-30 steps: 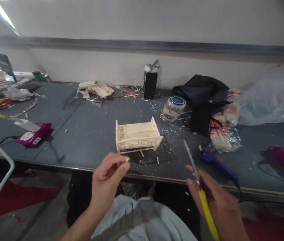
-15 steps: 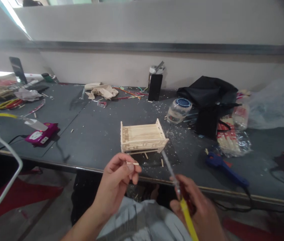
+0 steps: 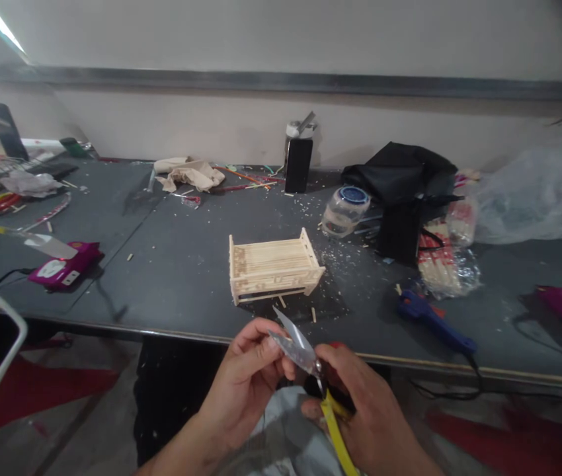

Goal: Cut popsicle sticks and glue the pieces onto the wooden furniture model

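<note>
My left hand [image 3: 246, 373] is closed in a pinch at the table's front edge. The short wooden stick between its thumb and forefinger is now mostly hidden by blades. My right hand [image 3: 367, 403] grips yellow-handled scissors [image 3: 303, 354], whose blades stand apart beside my left fingertips. Whether the blades touch the stick, I cannot tell. Just beyond both hands, a small model bed [image 3: 276, 258] made of thin wooden sticks stands upright on the dark table. Two cut stick pieces lie in front of it, one of them a loose bit [image 3: 313, 315].
A blue glue gun [image 3: 434, 320] lies right, near bagged sticks [image 3: 440, 268]. Behind are a clear jar [image 3: 345, 213], a black bag [image 3: 400, 172] and a propped phone [image 3: 299, 165]. A purple power strip [image 3: 65, 264] sits left, beside a white cable [image 3: 0, 370]. Shavings litter the table.
My right hand has brought the scissors left and up to my left fingertips, with the blades now spread. The view has shifted slightly right. The model bed stays where it stood.
</note>
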`<state>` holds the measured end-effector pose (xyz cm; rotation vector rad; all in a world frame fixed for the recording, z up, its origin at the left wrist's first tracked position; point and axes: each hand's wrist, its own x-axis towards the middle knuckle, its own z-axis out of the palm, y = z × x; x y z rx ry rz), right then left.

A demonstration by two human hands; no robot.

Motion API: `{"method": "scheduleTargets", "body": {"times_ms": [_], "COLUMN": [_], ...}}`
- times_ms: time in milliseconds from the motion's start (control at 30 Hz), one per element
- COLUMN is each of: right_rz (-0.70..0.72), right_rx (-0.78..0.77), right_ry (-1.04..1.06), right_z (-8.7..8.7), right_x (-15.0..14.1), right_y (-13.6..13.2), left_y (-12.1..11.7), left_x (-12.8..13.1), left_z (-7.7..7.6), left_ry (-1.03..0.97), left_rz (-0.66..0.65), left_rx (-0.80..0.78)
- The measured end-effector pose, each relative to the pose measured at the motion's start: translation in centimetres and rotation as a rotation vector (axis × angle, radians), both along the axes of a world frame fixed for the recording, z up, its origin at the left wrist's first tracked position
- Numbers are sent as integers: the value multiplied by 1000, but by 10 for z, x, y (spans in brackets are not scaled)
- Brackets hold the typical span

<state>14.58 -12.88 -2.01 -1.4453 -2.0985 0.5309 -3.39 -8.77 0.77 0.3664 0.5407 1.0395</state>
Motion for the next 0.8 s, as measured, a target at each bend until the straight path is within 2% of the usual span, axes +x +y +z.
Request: {"method": "scheduleTargets", "body": {"times_ms": [233,433,567,667,800], "right_rz": [20,28,-44,-88,-40], "right_rx": [66,71,40,59,33], "right_ry": [-95,-92,-25,29,37], "right_z": [-3,4,6,7,12], "right_x": [4,3,8,14,16], "right_y": [1,4,2,1,0], "left_y": [-2,-1,6,12,14], "left_x": [2,3,0,-7,-13], "left_z": [-2,-1,4,6,5], "left_ry": [6,51,188,333,476], "left_rz": [-12,-15,49,76,69], "left_rx": [-21,-16,19,106,215]}}
